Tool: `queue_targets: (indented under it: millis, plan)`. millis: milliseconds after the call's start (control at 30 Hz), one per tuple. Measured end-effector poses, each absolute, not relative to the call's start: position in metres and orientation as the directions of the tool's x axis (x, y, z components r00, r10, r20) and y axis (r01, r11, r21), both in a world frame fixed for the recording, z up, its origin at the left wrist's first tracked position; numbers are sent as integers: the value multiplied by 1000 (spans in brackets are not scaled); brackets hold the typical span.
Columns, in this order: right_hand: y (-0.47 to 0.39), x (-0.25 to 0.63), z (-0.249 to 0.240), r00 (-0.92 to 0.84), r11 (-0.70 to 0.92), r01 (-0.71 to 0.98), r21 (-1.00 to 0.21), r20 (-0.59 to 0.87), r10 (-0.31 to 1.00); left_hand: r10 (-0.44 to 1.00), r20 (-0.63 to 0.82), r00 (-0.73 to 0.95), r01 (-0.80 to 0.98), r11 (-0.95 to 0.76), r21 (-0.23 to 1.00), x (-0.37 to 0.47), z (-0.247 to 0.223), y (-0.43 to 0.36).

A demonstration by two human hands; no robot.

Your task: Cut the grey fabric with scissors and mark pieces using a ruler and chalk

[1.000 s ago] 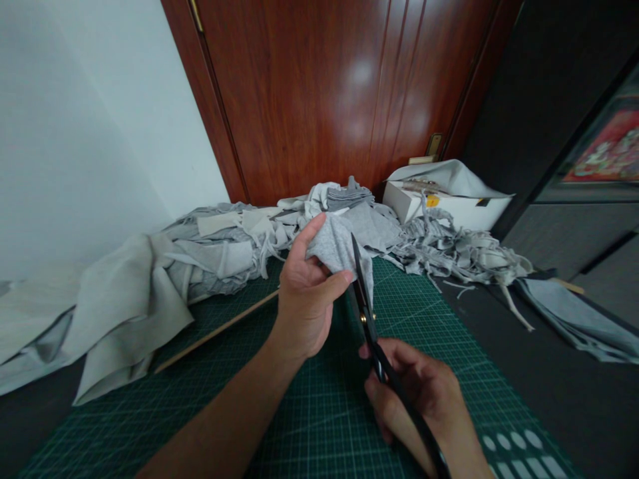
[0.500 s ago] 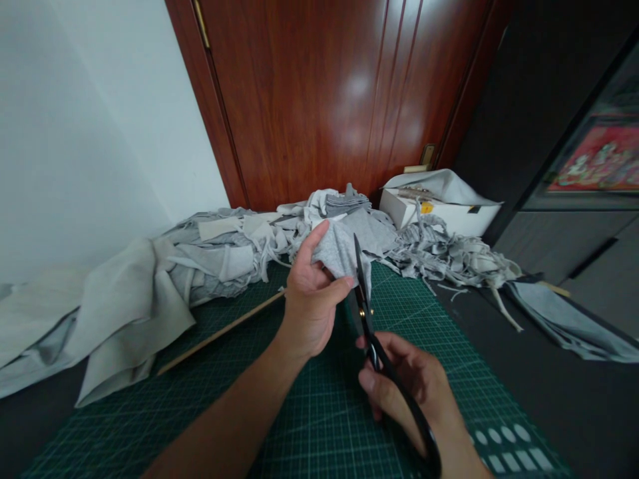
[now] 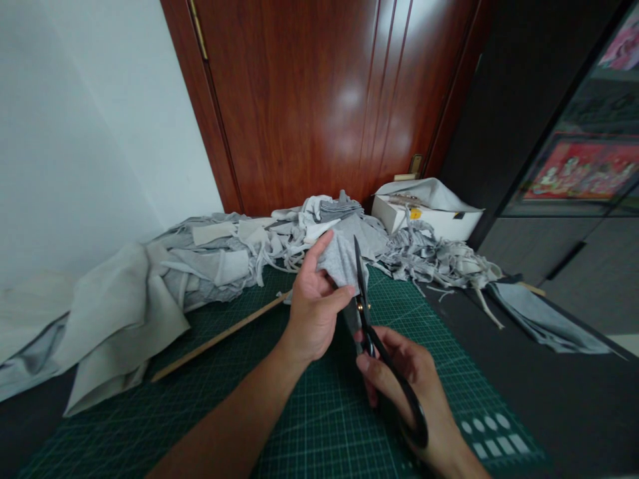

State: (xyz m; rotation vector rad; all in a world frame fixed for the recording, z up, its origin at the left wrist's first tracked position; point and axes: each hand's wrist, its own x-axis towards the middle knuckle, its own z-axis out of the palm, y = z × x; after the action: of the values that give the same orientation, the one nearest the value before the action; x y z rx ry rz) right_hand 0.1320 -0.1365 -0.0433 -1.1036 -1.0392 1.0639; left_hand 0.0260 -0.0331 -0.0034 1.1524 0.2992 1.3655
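Between thumb and fingers, my left hand (image 3: 317,309) grips a piece of light grey fabric (image 3: 343,261), held up above the green cutting mat (image 3: 319,412). My right hand (image 3: 407,376) is wrapped round the black handles of a pair of scissors (image 3: 363,307). The blades point away from me, with the fabric's right edge at them. Part of the lower blade is hidden by the cloth and my left thumb. Behind the held piece lies a heap of grey and white fabric scraps (image 3: 344,211).
A wooden stick (image 3: 219,339) lies on the mat at left, beside large pale cloth pieces (image 3: 112,293). Shredded grey strips (image 3: 439,259) lie at right before a white box (image 3: 436,223). Folded grey cloth (image 3: 546,319) rests on the dark table (image 3: 539,386). A wooden door (image 3: 299,100) stands behind.
The view has turned slightly to the right. The scissor blades sit a little closer to my left thumb and look closer together. Both hands keep their holds.
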Motion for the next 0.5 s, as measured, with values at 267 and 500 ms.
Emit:
queue_targets:
  millis: [267,500]
  plan:
    - [-136,130,-38,190,88,-84,-993,71,979,855,453,252,-592,-234,771,27,-5,-32]
    - [-115,128,-29,92,99,-116,-988,89,992,866,458,200,-646,-235,727,20,0,-16]
